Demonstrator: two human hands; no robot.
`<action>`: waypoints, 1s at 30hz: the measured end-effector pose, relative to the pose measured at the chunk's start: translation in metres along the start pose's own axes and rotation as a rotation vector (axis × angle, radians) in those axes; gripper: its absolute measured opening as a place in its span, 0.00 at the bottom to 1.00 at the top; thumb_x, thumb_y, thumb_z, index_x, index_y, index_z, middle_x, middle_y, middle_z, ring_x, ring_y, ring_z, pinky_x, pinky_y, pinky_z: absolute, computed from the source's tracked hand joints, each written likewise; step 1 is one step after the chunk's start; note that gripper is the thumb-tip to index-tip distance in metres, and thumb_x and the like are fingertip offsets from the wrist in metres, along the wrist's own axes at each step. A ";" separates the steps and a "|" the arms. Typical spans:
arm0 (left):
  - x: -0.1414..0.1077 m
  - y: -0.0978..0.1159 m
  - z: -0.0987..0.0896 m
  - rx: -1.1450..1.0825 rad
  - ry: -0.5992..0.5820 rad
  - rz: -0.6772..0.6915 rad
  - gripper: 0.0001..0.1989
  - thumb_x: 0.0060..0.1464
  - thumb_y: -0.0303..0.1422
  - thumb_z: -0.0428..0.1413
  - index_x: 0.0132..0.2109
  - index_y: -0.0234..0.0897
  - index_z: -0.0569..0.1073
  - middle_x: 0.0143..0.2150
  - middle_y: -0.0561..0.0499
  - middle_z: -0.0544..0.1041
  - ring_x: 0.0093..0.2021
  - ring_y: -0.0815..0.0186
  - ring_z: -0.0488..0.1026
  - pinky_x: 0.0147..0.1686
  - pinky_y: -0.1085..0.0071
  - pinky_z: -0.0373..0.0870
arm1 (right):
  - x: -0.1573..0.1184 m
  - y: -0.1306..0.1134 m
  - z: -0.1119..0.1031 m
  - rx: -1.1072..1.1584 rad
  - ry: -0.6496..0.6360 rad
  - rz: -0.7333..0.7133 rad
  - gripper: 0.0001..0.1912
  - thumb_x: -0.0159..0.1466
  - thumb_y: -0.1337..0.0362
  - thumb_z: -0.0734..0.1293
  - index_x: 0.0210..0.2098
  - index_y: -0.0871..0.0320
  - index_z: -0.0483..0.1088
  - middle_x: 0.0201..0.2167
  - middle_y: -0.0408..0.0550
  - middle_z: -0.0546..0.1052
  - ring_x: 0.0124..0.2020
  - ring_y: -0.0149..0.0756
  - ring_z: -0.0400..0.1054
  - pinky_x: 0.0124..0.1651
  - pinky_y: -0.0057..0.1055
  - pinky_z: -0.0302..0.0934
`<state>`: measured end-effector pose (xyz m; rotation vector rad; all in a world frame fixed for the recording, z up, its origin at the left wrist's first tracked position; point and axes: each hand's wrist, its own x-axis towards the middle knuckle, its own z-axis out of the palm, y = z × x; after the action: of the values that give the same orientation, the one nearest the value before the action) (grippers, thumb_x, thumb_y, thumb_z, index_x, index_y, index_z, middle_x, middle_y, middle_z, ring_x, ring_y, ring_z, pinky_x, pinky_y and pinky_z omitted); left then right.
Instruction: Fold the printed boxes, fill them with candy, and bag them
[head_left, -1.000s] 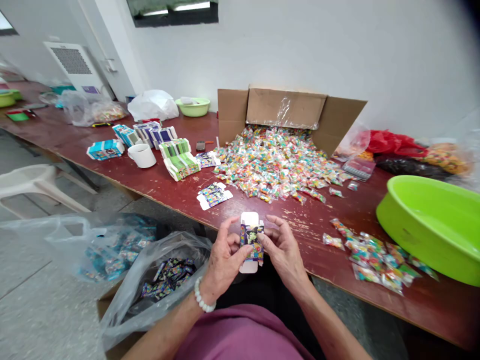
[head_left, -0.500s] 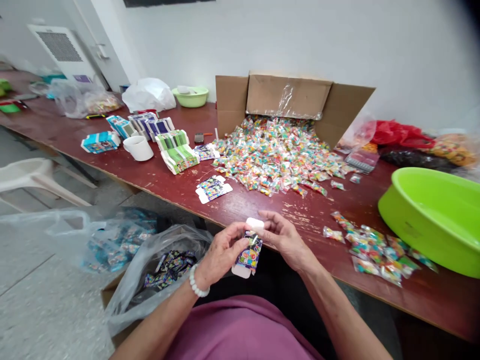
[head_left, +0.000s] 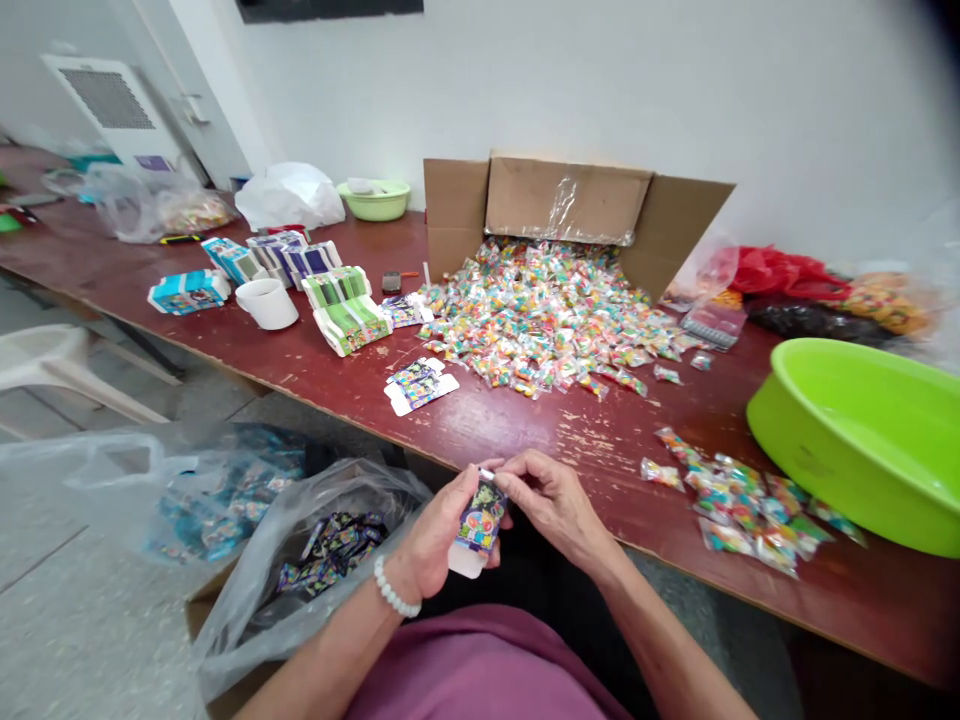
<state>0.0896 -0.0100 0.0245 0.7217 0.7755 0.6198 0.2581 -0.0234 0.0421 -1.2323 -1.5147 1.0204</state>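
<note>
A small dark, colourful carton (head_left: pixel 480 518) is held over the table's front edge, its lower white flap hanging open. My left hand (head_left: pixel 439 535), with a bead bracelet on the wrist, is wrapped round the carton from the left and behind. The fingers of my right hand (head_left: pixel 551 500) are pinched at the carton's top end, where the flap is folded over. Flat printed cartons (head_left: pixel 420 385) lie on the table beyond my hands. Behind them, wrapped candies (head_left: pixel 540 310) spill from a cardboard box (head_left: pixel 566 200).
A green basin (head_left: pixel 847 440) stands at right beside a small candy pile (head_left: pixel 750 500). Green carton stacks (head_left: pixel 349 310) and a white mug (head_left: pixel 267 304) are at left. Below the table edge, a lined box holds dark packs (head_left: pixel 337 550); a white chair (head_left: pixel 60 365) is at far left.
The carton's top flap, upright before, is now folded down under my right fingers. My left hand has shifted round the carton's side, and the view has moved slightly.
</note>
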 end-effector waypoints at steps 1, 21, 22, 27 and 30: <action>0.001 0.001 0.001 0.034 0.012 0.010 0.33 0.60 0.55 0.49 0.62 0.38 0.65 0.31 0.48 0.77 0.19 0.68 0.72 0.19 0.75 0.67 | 0.001 -0.001 0.000 0.036 -0.014 0.028 0.12 0.64 0.55 0.68 0.31 0.57 0.73 0.39 0.49 0.81 0.31 0.35 0.74 0.36 0.32 0.68; 0.002 0.006 -0.005 0.211 0.002 0.074 0.33 0.59 0.55 0.50 0.59 0.34 0.71 0.30 0.45 0.78 0.20 0.69 0.72 0.19 0.74 0.69 | 0.010 -0.003 0.002 0.275 -0.033 0.242 0.18 0.56 0.50 0.73 0.26 0.58 0.70 0.27 0.44 0.78 0.21 0.28 0.65 0.23 0.25 0.59; 0.002 0.006 -0.006 0.198 0.012 0.070 0.34 0.59 0.56 0.50 0.60 0.34 0.71 0.29 0.46 0.78 0.21 0.69 0.72 0.19 0.74 0.69 | 0.009 -0.005 0.001 0.293 -0.064 0.223 0.18 0.57 0.50 0.72 0.27 0.58 0.70 0.31 0.45 0.79 0.22 0.29 0.66 0.24 0.27 0.61; 0.004 0.005 -0.003 0.169 0.057 0.078 0.35 0.57 0.57 0.50 0.62 0.36 0.69 0.33 0.47 0.76 0.22 0.70 0.71 0.20 0.75 0.68 | -0.001 0.000 0.005 0.098 -0.123 0.021 0.13 0.67 0.55 0.64 0.32 0.57 0.72 0.38 0.48 0.76 0.29 0.32 0.70 0.35 0.31 0.66; 0.007 -0.002 0.000 0.156 0.117 0.138 0.31 0.57 0.55 0.52 0.58 0.39 0.70 0.42 0.47 0.76 0.25 0.71 0.71 0.22 0.76 0.68 | -0.003 0.012 0.012 -0.209 -0.025 -0.125 0.09 0.68 0.61 0.63 0.35 0.56 0.73 0.34 0.49 0.75 0.34 0.35 0.70 0.40 0.32 0.65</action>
<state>0.0944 -0.0065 0.0203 0.8940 0.8940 0.7371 0.2499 -0.0251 0.0277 -1.2534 -1.7295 0.8142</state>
